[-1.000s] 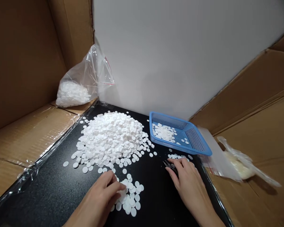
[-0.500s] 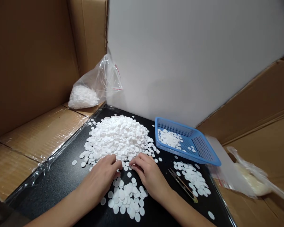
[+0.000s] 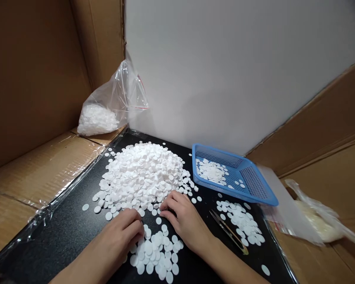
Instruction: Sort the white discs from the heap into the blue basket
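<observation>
White discs [image 3: 144, 171]: bulk in the big heap, smaller shares apart

Looks early on. By far the most discs lie in the heap, far left part of the black table [image 3: 73, 232]. Smaller shares set apart: near cluster [image 3: 156, 254], loose and overlapping, between the forearms; right cluster [image 3: 245, 225], beyond the right forearm; a small batch inside the blue basket [image 3: 256, 181], mostly at its left end, few strays toward the middle. One lone disc [image 3: 265, 270] near the table's right edge. If the heap is what has to be worked through, nearly all of it is left, in my judgement. Can't tell by eye what sets one group apart from another.

Left hand [image 3: 124, 228]: by the upper left of near cluster, fingers curled close together, tips hidden; can't tell if a disc is pinched. Right hand [image 3: 180, 213]: at the front edge of the heap, fingers bent, thumb slightly below the forefinger; too small to tell whether a disc sits between them.

Tweezers [image 3: 238, 241] lie unused on the table, between right forearm and right cluster. Clear bag [image 3: 97, 120] at far left holds more white pieces, contents not countable.
</observation>
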Demonstrator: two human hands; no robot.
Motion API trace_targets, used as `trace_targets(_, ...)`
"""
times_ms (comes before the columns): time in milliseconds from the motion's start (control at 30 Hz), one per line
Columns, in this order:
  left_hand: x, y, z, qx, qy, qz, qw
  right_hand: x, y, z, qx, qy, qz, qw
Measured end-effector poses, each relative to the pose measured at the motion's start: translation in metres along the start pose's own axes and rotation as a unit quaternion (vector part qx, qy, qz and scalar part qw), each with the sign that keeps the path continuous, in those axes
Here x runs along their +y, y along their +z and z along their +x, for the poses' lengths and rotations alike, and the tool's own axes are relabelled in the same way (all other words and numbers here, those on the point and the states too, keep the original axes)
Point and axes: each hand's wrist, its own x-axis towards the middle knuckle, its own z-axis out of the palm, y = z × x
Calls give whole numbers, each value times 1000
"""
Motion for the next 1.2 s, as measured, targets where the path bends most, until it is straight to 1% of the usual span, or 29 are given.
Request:
trace_targets(100, 2, -12, -4, 5, -40, -53, 998, -1, -2, 0, -5, 15, 13, 1000)
trace_targets(167, 2, -20, -1, 31, -70, -49, 996, -2, -3, 1, -10, 23, 15, 1000)
trace_targets(233, 0, -24, 4, 46, -80, -20, 996, -4, -4, 1, -17, 23, 7, 1000)
trace_targets(333, -5, -24, 15, 29, -56, 40, 997, -4, -4, 1, -24, 8, -13, 1000)
trace_targets(467, -9, -20, 28, -13, 13, 96, 995, -2, 0, -1, -14, -35, -43, 998)
trace_targets(533, -10, -19, 31, -21, 35, 113, 993, -1, 2, -1, -5, -51, -57, 997)
trace_targets(600, -10, -19, 33, -24, 46, 128, 990, 0, 2, -1, -5, -54, -60, 997)
trace_targets(667, -8, -19, 32, -24, 46, 134, 990, -1, 1, 0, -12, -40, -40, 998)
trace_targets(733, -5, -19, 30, -14, 31, 106, 994, -2, -2, 0, -19, -24, -9, 1000)
trace_targets(800, -1, -19, 28, -6, 3, 48, 999, -5, -5, 0, -22, -19, 8, 1000)
trace_targets(867, 2, -20, 26, -16, -22, 0, 1000, -8, -7, -1, -41, -31, 17, 999)
trace_targets(933, 3, -20, 25, -33, -35, -17, 999, -11, -8, -1, -74, -44, 28, 996)
trace_targets(1000, 2, -20, 25, -35, -39, -24, 998, -13, -6, -2, -86, -48, 42, 994)
trace_targets(1133, -5, -19, 26, -29, -32, -40, 998, -12, 4, -3, -41, -44, 51, 997)
trace_targets(1200, -6, -18, 26, -27, -34, -43, 998, -11, 8, -3, -34, -44, 58, 997)
